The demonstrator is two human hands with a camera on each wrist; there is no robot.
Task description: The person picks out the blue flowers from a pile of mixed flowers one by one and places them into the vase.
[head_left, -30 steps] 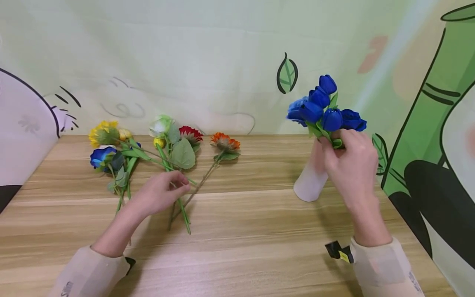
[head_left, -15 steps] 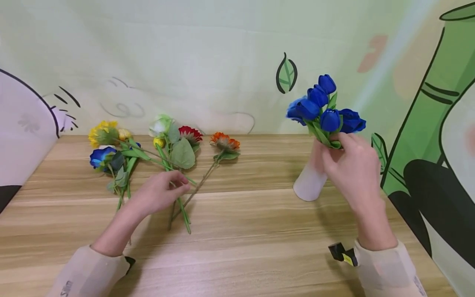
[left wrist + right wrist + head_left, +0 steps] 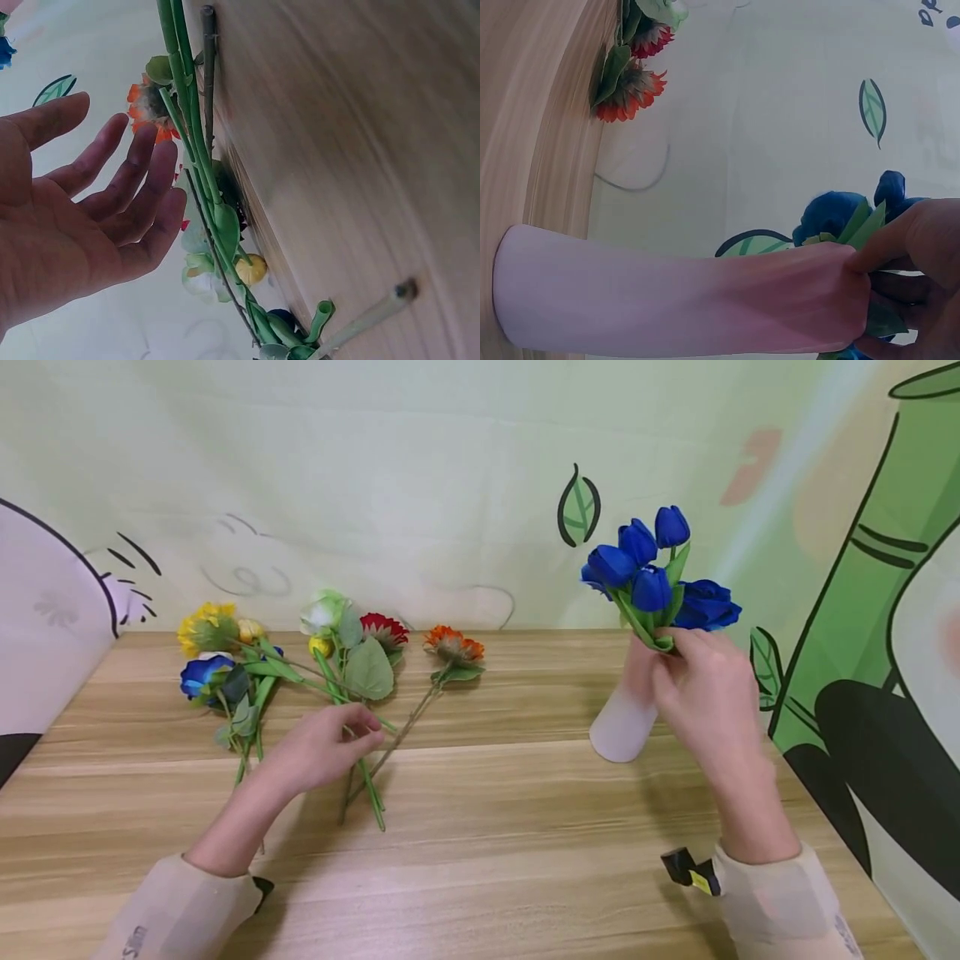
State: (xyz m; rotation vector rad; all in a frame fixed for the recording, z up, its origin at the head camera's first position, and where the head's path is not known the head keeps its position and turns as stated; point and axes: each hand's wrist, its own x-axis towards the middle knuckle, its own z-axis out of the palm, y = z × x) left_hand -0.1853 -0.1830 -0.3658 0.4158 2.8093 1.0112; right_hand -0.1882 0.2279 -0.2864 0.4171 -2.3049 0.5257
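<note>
My right hand (image 3: 708, 693) pinches the green leaves and stems of the blue tulips (image 3: 651, 589) at the mouth of the pink-and-white vase (image 3: 622, 722). A fuller blue flower (image 3: 707, 604) leans out to the right, above the knuckles. In the right wrist view the fingertips are right at the vase's rim, and the lower stems are hidden inside. My left hand (image 3: 322, 747) hovers over the loose flower stems (image 3: 371, 785) on the table, its fingers loosely bent. The left wrist view shows its palm (image 3: 67, 225) with nothing in it, beside the green stems (image 3: 195, 112).
On the wooden table (image 3: 480, 860) lie a yellow flower (image 3: 206, 631), a blue rose (image 3: 202, 678), a white-green rose (image 3: 326, 612), a red flower (image 3: 384, 631) and an orange flower (image 3: 453, 645). A printed cloth backdrop (image 3: 420, 485) rises behind the table's far edge.
The blue tulip heads have shifted and spread apart, the topmost one moving right. My right hand has dipped a little, and the vase stands slightly further left. My left hand has stayed still.
</note>
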